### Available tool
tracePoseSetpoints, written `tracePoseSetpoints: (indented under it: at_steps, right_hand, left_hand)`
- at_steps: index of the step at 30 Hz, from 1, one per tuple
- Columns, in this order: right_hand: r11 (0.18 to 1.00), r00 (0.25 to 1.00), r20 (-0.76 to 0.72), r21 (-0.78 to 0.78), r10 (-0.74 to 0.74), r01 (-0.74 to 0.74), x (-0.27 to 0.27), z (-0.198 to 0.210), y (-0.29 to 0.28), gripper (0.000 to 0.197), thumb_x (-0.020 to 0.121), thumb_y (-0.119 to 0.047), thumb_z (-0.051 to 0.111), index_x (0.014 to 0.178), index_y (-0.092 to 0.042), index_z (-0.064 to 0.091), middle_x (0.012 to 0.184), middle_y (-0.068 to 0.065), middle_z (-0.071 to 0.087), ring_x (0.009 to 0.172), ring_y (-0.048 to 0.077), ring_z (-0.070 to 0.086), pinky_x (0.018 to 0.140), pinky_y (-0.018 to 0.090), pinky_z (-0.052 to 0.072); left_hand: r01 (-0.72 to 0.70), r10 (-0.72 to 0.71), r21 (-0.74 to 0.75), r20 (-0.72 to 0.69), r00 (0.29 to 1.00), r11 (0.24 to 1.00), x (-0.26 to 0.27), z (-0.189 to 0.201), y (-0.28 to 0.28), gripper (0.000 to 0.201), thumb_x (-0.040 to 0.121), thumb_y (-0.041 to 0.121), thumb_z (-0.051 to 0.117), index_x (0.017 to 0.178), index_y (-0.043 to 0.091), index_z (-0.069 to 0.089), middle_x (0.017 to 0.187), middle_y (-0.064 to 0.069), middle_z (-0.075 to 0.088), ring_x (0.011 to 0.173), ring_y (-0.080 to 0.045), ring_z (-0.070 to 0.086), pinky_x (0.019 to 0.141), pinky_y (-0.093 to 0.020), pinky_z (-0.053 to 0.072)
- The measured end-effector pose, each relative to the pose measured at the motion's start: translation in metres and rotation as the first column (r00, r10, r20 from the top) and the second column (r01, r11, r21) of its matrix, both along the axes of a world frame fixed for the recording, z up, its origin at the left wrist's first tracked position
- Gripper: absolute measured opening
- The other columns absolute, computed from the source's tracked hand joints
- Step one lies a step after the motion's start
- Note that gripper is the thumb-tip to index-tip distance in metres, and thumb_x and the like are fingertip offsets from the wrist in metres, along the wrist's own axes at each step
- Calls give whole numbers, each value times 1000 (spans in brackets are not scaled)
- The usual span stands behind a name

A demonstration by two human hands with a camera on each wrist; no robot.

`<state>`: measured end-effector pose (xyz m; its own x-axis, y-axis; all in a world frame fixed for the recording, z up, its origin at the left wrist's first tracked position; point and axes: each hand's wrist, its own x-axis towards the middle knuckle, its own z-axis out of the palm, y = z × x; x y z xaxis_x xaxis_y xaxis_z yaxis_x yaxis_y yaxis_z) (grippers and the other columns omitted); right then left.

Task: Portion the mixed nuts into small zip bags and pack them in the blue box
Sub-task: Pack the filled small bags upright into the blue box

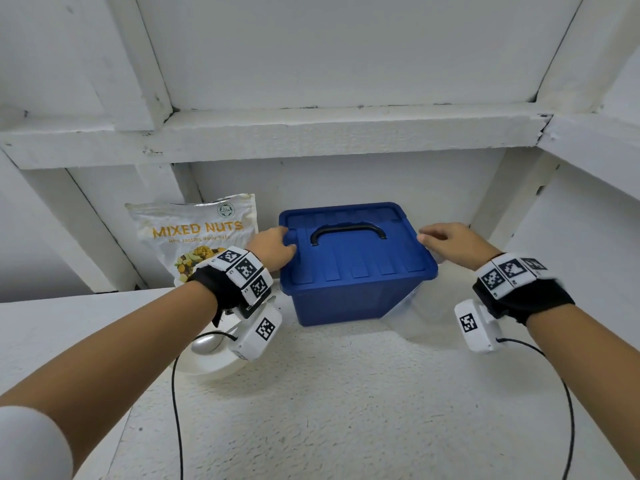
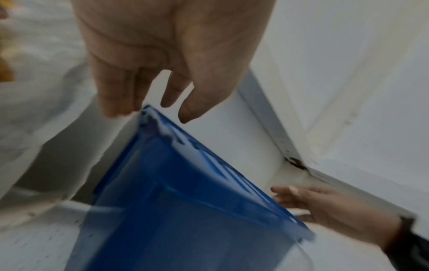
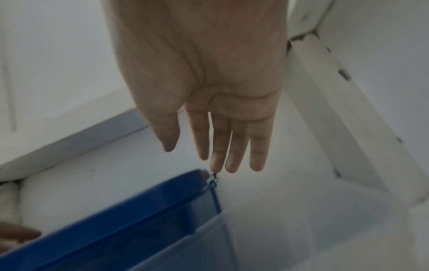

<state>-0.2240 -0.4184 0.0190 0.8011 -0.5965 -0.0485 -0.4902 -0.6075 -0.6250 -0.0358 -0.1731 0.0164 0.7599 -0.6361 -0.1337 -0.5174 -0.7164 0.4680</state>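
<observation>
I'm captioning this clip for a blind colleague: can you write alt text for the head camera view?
Seen from above, a person's left hand and right hand rest at opposite edges of the closed lid of a blue box with a black handle, on a white table. A mixed nuts bag stands to the box's left, with a white bowl holding a spoon nearer the camera.

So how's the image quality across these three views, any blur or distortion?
Head view: bright and sharp, nuts bag print legible, wide-angle bending of the beams. Left wrist view: dim, the box and right hand smeared by motion blur. Right wrist view: dim and soft, the fingers and box edge blurred.
</observation>
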Motion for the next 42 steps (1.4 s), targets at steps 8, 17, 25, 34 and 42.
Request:
tracePoseSetpoints:
  at_steps: [8, 17, 25, 34, 42]
  right_hand:
    - [934, 825, -474, -11, 309, -356, -56, -12, -8, 117, 67, -40, 81, 149, -21, -1, 151, -10, 8, 140, 10, 7, 114, 31, 12]
    - [717, 819, -557, -515, 138, -471, -61, -19, -5, 78, 72, -52, 70, 138, -30, 34, 139, -6, 41, 131, 16, 30, 104, 36, 28]
    - [825, 865, -435, -371, 250, -426, -89, 13, 37, 68, 67, -52, 75, 121, -24, 44, 108, -11, 46, 101, 9, 44, 88, 28, 37]
    - [756, 804, -334, -293, 492, -585, -82, -39, 128, 21, 91, -24, 56, 108, -15, 49, 105, -3, 48, 85, 13, 45, 74, 27, 38]
    - [724, 733, -505, -268, 456, -636, -67, -77, 142, 23, 92, -24, 53, 114, -16, 55, 116, 3, 52, 107, 21, 49, 86, 29, 41]
  left_hand:
    - [415, -432, 158, 97, 896, 896, -41, -6, -3, 67, 84, 45, 62, 141, 22, 36, 149, -8, 25, 137, -27, 23, 111, -42, 27]
    - [407, -457, 240, 213, 864, 881, -56, -8, -6, 60, 88, 24, 54, 144, 26, 32, 154, 1, 23, 137, -22, 30, 105, -39, 33]
    - [437, -468, 198, 146, 872, 877, -55, -10, -1, 65, 87, 31, 62, 144, 24, 32, 154, -2, 20, 139, -21, 26, 108, -34, 29]
    - [334, -325, -28, 164, 931, 942, -67, 8, 64, 46, 92, 34, 54, 135, 19, 46, 144, -5, 36, 132, -17, 35, 102, -22, 27]
    - [163, -147, -110, 143, 979, 980, -69, -2, 155, 32, 91, 28, 56, 121, 16, 60, 128, 0, 56, 120, -15, 47, 96, -20, 29]
